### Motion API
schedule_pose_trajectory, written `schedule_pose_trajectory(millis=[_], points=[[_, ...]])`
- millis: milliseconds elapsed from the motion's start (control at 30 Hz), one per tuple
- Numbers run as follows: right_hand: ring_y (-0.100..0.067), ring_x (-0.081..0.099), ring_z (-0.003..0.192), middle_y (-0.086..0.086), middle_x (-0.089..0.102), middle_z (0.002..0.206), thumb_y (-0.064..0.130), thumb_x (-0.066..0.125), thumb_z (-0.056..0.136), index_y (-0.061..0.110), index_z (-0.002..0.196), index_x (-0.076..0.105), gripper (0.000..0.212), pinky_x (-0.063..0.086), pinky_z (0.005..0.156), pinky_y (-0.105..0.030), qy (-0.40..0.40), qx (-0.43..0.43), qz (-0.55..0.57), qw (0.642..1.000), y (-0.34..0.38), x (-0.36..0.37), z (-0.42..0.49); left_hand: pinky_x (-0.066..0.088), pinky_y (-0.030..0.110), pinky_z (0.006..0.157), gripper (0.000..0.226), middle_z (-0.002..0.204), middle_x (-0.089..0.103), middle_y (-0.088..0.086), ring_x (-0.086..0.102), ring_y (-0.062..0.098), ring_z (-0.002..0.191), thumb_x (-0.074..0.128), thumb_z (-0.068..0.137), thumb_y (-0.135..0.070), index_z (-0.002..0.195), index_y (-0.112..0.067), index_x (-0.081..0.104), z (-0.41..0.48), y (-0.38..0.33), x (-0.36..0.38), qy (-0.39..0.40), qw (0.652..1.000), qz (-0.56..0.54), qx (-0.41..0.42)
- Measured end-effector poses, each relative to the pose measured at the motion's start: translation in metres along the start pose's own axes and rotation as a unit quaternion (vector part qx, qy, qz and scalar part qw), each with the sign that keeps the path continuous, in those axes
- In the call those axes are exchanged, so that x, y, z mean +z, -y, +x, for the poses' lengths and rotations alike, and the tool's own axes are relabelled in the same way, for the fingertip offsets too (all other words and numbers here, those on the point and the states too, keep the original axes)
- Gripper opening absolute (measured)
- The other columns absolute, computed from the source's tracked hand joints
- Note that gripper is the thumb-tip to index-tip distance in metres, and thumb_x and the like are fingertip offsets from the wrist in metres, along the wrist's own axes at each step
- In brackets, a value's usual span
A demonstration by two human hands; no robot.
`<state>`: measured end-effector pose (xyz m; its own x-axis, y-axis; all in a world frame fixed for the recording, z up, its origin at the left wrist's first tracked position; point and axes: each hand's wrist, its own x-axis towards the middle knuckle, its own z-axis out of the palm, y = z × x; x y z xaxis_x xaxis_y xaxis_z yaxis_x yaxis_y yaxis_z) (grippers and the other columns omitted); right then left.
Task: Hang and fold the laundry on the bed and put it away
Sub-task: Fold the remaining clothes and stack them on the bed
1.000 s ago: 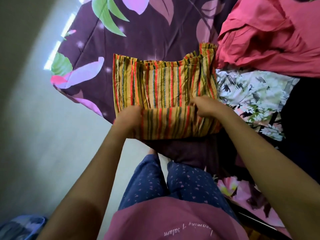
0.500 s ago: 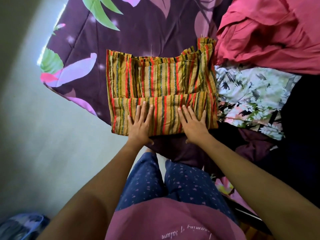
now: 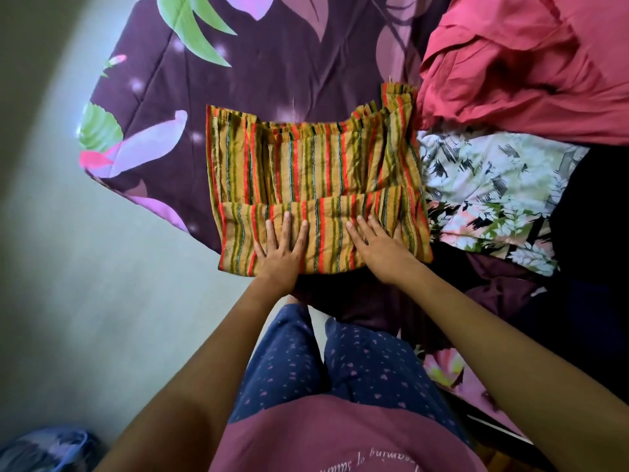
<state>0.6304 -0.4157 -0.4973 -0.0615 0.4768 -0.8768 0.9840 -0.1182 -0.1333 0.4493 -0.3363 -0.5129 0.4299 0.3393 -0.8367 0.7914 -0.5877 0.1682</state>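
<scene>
A striped cloth [image 3: 306,165] in mustard, red and green lies flat on the purple floral bedspread [image 3: 265,69], near the bed's corner. Its near edge is folded over into a band. My left hand [image 3: 280,248] lies flat on that band with straight fingers. Flat on the band's right half rests my right hand [image 3: 377,245], fingers spread. Both palms press the fold down.
A heap of pink-red fabric [image 3: 524,63] lies at the back right. A white floral garment [image 3: 490,192] sits right of the striped cloth, with dark clothes [image 3: 585,267] beyond it. The pale floor [image 3: 85,301] is to the left, a blue bundle [image 3: 44,447] at the bottom left.
One second ago both hands gripped the near edge of the striped cloth and were folding it over. Now the fold lies flat and both palms press it down, hardly moved since half a second ago.
</scene>
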Motion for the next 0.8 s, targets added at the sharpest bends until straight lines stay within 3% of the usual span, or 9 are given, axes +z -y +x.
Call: schedule_pose_trajectory(millis=[67,133,200,267,367,467,533,700,800], points=[[-0.033,-0.003,0.146,-0.014,-0.007,0.158,-0.011,0.036,0.09,0.016,0.15,-0.012,0.081,0.012,0.114,-0.059,0.094,-0.039,0.047,0.994,-0.002,-0.012,-0.009,0.008,0.058,0.113,0.076,0.153,-0.026,0.01,-0.016,0.042,0.14,0.035,0.096,-0.004,0.147,-0.023,-0.017,-0.013,0.003,-0.021,0.134,0.991,-0.011,0.026],[-0.033,0.031,0.135,-0.016,0.022,0.153,-0.008,0.04,0.088,0.018,0.152,0.008,0.076,0.036,0.106,-0.043,0.17,-0.094,0.078,0.978,-0.005,-0.026,-0.018,0.026,0.046,0.109,0.06,0.156,0.011,0.015,0.019,0.038,0.14,0.035,0.098,-0.013,0.151,-0.019,0.007,-0.024,0.009,-0.045,0.235,0.971,-0.035,0.03],[-0.027,0.049,0.109,-0.014,0.044,0.137,-0.007,0.043,0.086,0.016,0.144,0.031,0.064,0.045,0.084,-0.03,0.186,-0.122,0.119,0.968,-0.01,-0.039,-0.022,0.044,0.034,0.074,0.038,0.104,0.054,0.015,0.054,0.028,0.089,0.038,0.094,-0.013,0.13,-0.006,0.047,-0.034,0.015,-0.065,0.26,0.961,-0.09,0.001],[-0.028,0.052,0.108,-0.01,0.048,0.132,-0.01,0.043,0.085,0.013,0.139,0.04,0.06,0.046,0.082,-0.031,0.146,-0.104,0.166,0.97,-0.017,-0.05,-0.022,0.037,0.027,0.053,0.024,0.074,0.049,0.008,0.044,0.019,0.062,0.038,0.09,-0.005,0.103,0.0,0.057,-0.037,0.021,-0.082,0.226,0.961,-0.154,-0.045],[-0.029,0.051,0.117,-0.011,0.05,0.13,-0.01,0.046,0.082,0.013,0.135,0.045,0.058,0.045,0.087,-0.033,-0.05,-0.022,0.194,0.979,-0.032,-0.055,-0.008,0.047,0.034,0.067,0.032,0.1,0.06,0.018,0.058,0.031,0.085,0.037,0.091,0.003,0.113,-0.001,0.058,-0.022,0.026,-0.103,0.026,0.991,-0.12,-0.049],[-0.031,0.043,0.124,-0.012,0.047,0.133,-0.002,0.046,0.085,0.014,0.135,0.044,0.053,0.035,0.101,-0.042,-0.244,0.073,0.191,0.948,-0.039,-0.054,0.009,0.037,0.042,0.098,0.053,0.143,0.041,0.019,0.045,0.038,0.124,0.038,0.089,0.006,0.14,-0.009,0.039,-0.003,0.026,-0.11,-0.201,0.969,-0.137,-0.033],[-0.031,0.036,0.131,-0.013,0.042,0.14,0.002,0.048,0.088,0.014,0.138,0.04,0.052,0.029,0.109,-0.045,-0.277,0.109,0.208,0.932,-0.034,-0.049,0.015,0.03,0.04,0.107,0.057,0.151,0.028,0.018,0.036,0.035,0.133,0.042,0.088,0.005,0.143,-0.008,0.035,0.004,0.019,-0.105,-0.263,0.95,-0.168,0.001],[-0.022,0.001,0.147,-0.004,0.004,0.16,0.03,0.044,0.098,0.028,0.151,0.013,0.061,0.001,0.111,-0.064,-0.176,0.12,0.162,0.963,-0.022,-0.003,0.013,0.014,0.049,0.116,0.05,0.157,0.013,0.012,0.013,0.03,0.144,0.042,0.098,-0.025,0.146,-0.016,0.029,0.017,-0.001,-0.049,-0.172,0.98,-0.094,0.031],[-0.018,-0.007,0.147,0.008,-0.011,0.159,0.045,0.038,0.098,0.046,0.147,-0.004,0.065,-0.004,0.105,-0.069,-0.166,0.141,0.161,0.963,-0.034,0.021,0.011,0.007,0.059,0.112,0.066,0.158,-0.007,0.002,-0.005,0.025,0.145,0.042,0.097,-0.037,0.15,-0.026,0.004,0.018,0.001,-0.012,-0.098,0.992,-0.077,0.02]])
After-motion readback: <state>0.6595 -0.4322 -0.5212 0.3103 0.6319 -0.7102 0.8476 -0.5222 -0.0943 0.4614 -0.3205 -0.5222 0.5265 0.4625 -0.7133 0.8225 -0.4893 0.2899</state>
